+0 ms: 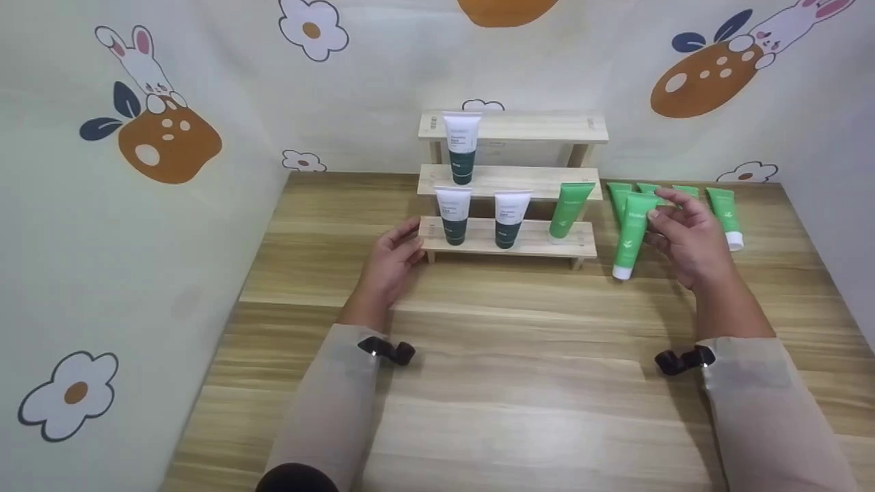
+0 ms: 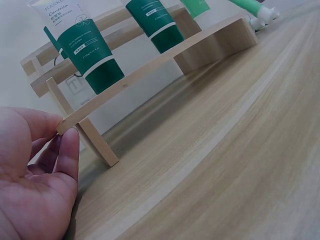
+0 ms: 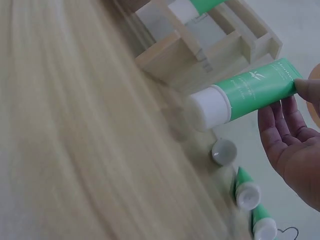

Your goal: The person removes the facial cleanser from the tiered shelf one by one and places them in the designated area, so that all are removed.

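Note:
A wooden three-step rack (image 1: 513,126) bears white-and-dark-green tubes: one (image 1: 462,150) on the middle step, two (image 1: 454,217) (image 2: 90,50) on the lowest step, where a green tube (image 1: 571,210) also stands at the right. My left hand (image 1: 393,263) (image 2: 37,165) pinches the left end of the lowest step between thumb and fingers. Right of the rack, my right hand (image 1: 690,239) (image 3: 297,145) pinches the upper end of another green tube (image 1: 633,236) (image 3: 257,90), its white cap pointing down, held off the table.
Several green tubes (image 1: 724,215) (image 3: 248,194) lie at the back right of the wooden table (image 1: 506,383), behind and beside my right hand. Patterned cloth walls (image 1: 369,89) stand at the back and at both sides.

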Tool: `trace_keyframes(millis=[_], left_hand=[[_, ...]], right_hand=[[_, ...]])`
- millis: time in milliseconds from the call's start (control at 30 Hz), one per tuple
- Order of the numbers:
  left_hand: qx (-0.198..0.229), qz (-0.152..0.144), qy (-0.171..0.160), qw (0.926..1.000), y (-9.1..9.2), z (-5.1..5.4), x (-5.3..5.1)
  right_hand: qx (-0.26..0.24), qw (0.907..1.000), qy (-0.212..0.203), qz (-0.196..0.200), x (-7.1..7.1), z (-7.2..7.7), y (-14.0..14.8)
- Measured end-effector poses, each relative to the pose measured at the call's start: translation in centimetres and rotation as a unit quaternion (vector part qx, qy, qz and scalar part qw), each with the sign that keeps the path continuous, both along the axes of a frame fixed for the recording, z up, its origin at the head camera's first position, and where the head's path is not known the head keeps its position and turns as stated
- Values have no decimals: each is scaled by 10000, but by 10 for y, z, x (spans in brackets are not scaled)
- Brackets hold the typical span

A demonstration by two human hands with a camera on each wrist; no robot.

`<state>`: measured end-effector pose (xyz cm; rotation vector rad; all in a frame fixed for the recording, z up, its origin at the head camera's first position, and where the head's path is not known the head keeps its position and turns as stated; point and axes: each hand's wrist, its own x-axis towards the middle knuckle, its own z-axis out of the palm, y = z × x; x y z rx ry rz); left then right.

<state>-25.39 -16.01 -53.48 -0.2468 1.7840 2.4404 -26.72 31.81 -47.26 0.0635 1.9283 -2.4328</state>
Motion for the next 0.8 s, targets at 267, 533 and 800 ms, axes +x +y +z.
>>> trace_keyframes(millis=[267,533,800], left_hand=[[-43,43,-62,10000,0,0,0],[-65,77,-78,9999,-1,-1,-1],[21,55,-34,10000,0,1,0]], right_hand=[[-103,9991,-412,1,8,-19,3],[-23,9989,-451,127,8,-34,1],[682,9964,-406,296,7,-41,4]])
